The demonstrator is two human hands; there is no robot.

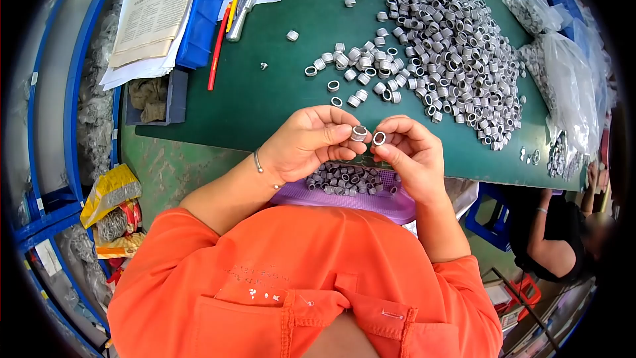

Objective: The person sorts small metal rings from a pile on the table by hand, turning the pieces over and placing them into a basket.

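Note:
Between the thumb and fingers of my left hand (315, 136) is a small grey metal ring (359, 133), its opening tipped upward. My right hand (412, 152) pinches a second metal ring (379, 138), turned so its hole shows. The two rings are close together but apart, just over the table's near edge. Beyond my hands, a big heap of similar metal rings (457, 46) spreads over the green table (265, 93), with loose ones scattered to its left. Below my hands a purple basket (391, 207) holds many more rings.
To the left are a blue tray (205, 20) with papers (156, 13), a red pen (217, 56) and a grey bin (177, 96) with a cloth. Plastic bags (566, 86) line the right side. Another person (556, 238) sits at the right. Blue shelving (76, 93) stands far left.

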